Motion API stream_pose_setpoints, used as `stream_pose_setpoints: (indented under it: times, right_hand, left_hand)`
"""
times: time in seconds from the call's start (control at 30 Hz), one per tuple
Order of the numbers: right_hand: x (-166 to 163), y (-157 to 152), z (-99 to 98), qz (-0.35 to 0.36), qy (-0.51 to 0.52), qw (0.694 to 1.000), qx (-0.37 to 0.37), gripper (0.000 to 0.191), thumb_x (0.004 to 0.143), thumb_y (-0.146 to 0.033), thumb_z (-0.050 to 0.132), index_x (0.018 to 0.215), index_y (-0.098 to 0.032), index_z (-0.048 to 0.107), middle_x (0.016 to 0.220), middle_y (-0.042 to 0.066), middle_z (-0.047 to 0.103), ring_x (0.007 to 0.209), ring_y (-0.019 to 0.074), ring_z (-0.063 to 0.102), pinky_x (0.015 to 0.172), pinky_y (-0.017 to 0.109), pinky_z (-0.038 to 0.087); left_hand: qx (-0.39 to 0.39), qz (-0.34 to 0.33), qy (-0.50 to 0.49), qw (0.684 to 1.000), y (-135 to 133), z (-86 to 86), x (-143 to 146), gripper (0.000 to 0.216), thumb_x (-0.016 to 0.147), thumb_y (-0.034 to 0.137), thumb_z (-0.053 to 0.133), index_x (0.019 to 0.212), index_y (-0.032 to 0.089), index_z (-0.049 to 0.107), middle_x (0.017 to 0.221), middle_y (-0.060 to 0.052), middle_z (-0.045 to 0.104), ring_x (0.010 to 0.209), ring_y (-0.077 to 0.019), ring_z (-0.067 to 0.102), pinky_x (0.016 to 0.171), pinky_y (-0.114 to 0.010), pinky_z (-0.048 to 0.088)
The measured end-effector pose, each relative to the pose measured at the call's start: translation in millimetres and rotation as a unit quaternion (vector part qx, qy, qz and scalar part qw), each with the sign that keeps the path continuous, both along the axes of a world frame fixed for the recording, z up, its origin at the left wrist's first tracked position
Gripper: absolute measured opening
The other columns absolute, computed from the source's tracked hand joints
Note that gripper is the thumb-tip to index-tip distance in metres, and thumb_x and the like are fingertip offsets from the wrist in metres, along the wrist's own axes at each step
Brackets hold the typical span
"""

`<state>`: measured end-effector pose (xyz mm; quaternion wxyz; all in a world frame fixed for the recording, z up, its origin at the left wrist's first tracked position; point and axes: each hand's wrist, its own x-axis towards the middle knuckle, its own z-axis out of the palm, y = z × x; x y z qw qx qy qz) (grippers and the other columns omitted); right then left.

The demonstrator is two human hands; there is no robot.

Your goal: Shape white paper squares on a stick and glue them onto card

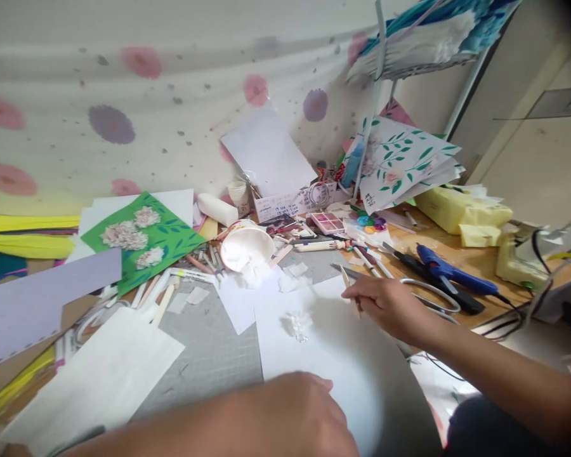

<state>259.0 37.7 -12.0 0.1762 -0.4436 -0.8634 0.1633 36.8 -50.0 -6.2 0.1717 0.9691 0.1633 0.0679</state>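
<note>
My right hand is closed round a slim pale wooden stick, above the right side of a white sheet of paper. At the bottom middle, my left hand rests over the near part of that sheet, slightly blurred. Its thumb side shows, but its fingers are hidden. A small ragged cluster of white bits lies on the sheet between the hands. Behind it, a white paper cup lies tipped on its side, with white fluffy material spilling from its mouth.
A green card with pale flowers lies at the left. A blue glue gun, black-handled scissors and a looped white cable lie right of my right hand. Pens and a palette clutter the back; flower-painted sheets stand behind.
</note>
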Motion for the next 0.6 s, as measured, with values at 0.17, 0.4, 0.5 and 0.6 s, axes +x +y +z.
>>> stream_pose_setpoints:
  times: [0.17,0.4,0.5,0.6]
  right_hand:
    - [-7.1,-5.8,-34.2,0.024,0.141,0.987,-0.074,0.026,0.082,-0.015,0.051,0.101,-0.019,0.068,0.091,0.003,0.07,0.079,0.0147,0.066,0.071,0.023,0.052]
    - [-8.2,-3.0,-48.9,-0.002,0.206,0.971,-0.117,0.022,0.079,-0.018,0.055,0.098,-0.019,0.065,0.085,0.004,0.064,0.069,0.0143,0.06,0.063,0.025,0.05]
    - [-10.2,-3.0,-46.4,-0.018,0.213,0.968,-0.127,0.021,0.079,-0.018,0.055,0.097,-0.02,0.064,0.079,0.002,0.062,0.065,0.0131,0.057,0.059,0.024,0.047]
    - [-12.2,-2.1,-46.6,-0.03,0.224,0.965,-0.135,0.019,0.079,-0.018,0.055,0.097,-0.021,0.062,0.078,0.002,0.061,0.066,0.0127,0.057,0.059,0.022,0.047]
  left_hand:
    - [0.037,0.355,-0.051,0.933,53.7,34.2,-54.8,0.02,0.09,0.02,0.047,0.08,0.02,0.065,0.077,0.0,0.07,0.071,-0.0138,0.065,0.065,-0.023,0.05]
    - [0.098,0.445,-0.015,0.89,99.4,1.4,-93.7,0.024,0.084,0.013,0.047,0.096,0.02,0.066,0.101,-0.007,0.066,0.094,-0.0222,0.062,0.082,-0.035,0.048]
    - [0.09,0.385,0.023,0.918,104.3,-0.4,-74.3,0.027,0.081,0.014,0.055,0.105,0.023,0.066,0.105,-0.005,0.065,0.101,-0.0233,0.059,0.089,-0.037,0.045]
    - [0.084,0.326,0.062,0.939,112.7,2.1,-56.3,0.032,0.073,0.015,0.066,0.104,0.025,0.068,0.104,-0.004,0.066,0.1,-0.0254,0.058,0.087,-0.037,0.045]
